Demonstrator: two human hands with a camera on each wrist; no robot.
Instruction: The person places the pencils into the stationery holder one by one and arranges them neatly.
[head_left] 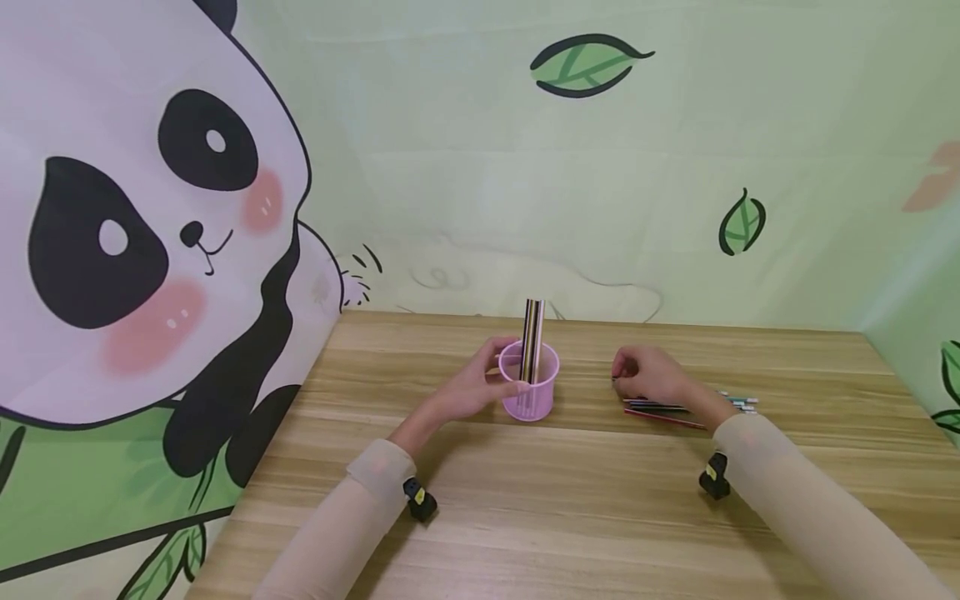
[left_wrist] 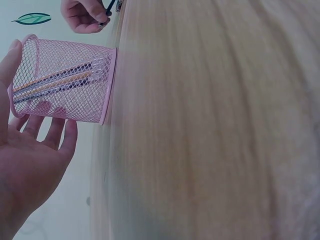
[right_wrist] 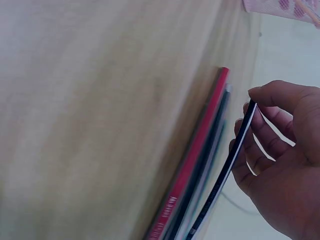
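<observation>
Sleeved forearms lie nearest on the wooden table. At its middle stands a pink mesh cup holding upright pencils; the left hand cups its side, fingers relaxed. Right of it, the right hand pinches a black pencil above loose pencils.

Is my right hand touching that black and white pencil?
Touching. The right wrist view shows the right hand pinching the black-and-white pencil between thumb and fingers.
</observation>
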